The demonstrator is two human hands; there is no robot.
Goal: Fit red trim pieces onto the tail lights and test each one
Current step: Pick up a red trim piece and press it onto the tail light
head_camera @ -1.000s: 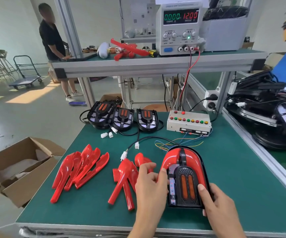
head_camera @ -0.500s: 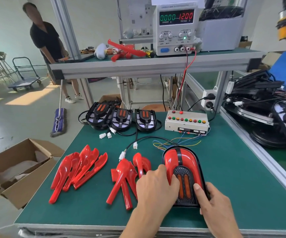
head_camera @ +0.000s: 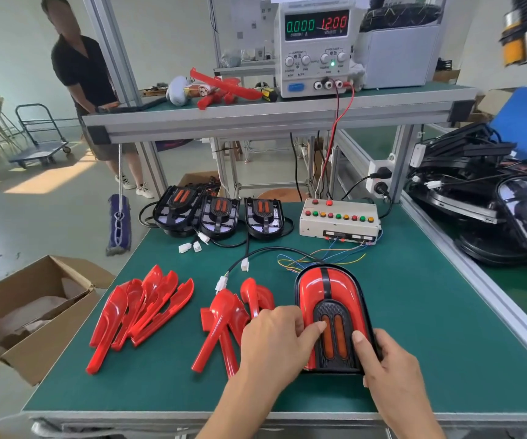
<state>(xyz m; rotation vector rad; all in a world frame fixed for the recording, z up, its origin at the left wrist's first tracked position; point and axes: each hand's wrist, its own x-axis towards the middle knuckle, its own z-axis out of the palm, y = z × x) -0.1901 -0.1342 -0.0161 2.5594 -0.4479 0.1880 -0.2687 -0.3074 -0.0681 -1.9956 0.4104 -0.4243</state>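
A black tail light with red trim on both sides lies flat on the green mat in front of me. My left hand presses on its lower left side, fingers over the trim and the orange reflector. Against its lower right edge rests my right hand, thumb on the black centre. Loose red trim pieces lie in two heaps, one at the left and one beside my left hand. Three untrimmed tail lights stand in a row at the back.
A test box with coloured buttons sits behind the light, wired to a power supply reading 0.000 A and 12.00 V on the upper shelf. White connectors lie on the mat. An open carton stands left; a person mops beyond.
The left red trim now sits fully on the light, covering the grey part seen before. My left hand slid over the light's lower left side. The person behind stepped closer with a mop.
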